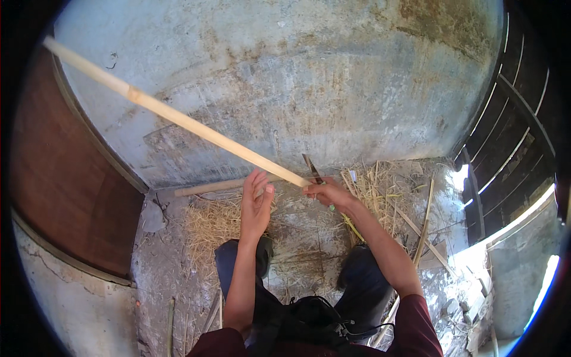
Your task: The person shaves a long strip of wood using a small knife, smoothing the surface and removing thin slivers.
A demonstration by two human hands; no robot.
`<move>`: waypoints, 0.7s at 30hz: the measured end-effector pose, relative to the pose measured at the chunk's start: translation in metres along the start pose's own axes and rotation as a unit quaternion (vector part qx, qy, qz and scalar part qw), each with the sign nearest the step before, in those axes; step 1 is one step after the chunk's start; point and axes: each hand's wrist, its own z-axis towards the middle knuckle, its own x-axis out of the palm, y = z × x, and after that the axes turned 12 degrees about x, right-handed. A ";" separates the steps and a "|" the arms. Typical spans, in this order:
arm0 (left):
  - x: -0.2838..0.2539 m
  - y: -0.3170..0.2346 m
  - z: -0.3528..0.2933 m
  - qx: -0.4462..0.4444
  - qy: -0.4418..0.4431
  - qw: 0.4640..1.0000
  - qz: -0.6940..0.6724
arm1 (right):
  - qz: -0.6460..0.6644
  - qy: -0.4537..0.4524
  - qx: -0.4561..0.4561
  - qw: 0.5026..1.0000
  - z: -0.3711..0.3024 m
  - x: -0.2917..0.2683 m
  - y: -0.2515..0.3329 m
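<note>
Gripping knife (311,169) in my right hand (326,193) fingers, blade at bamboo pole (178,118) end; left hand (256,205) fingers open, steadying pole toward 10 o'clock.

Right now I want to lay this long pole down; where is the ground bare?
Barest is the grey concrete between the two shavings piles, ahead of the shoes. The left straw pile and the right pile with loose strips are cluttered; rubble crowds the right edge.
</note>
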 end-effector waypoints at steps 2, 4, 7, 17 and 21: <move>0.009 -0.008 0.014 0.083 0.031 0.996 -0.035 | 0.071 0.048 -0.020 0.996 0.005 0.017 -0.006; 0.025 -0.020 0.023 0.077 0.017 0.994 -0.073 | 0.082 0.066 -0.017 0.994 0.005 0.035 -0.008; 0.025 -0.024 0.024 0.072 0.014 0.992 -0.101 | 0.103 0.127 -0.006 0.987 0.000 0.046 -0.009; 0.013 -0.050 0.021 0.052 0.011 0.984 -0.168 | 0.027 -0.025 -0.119 0.992 -0.037 0.019 0.032; 0.018 -0.056 0.001 0.030 0.065 0.977 -0.201 | 0.122 -0.077 -0.188 0.971 -0.044 0.010 0.033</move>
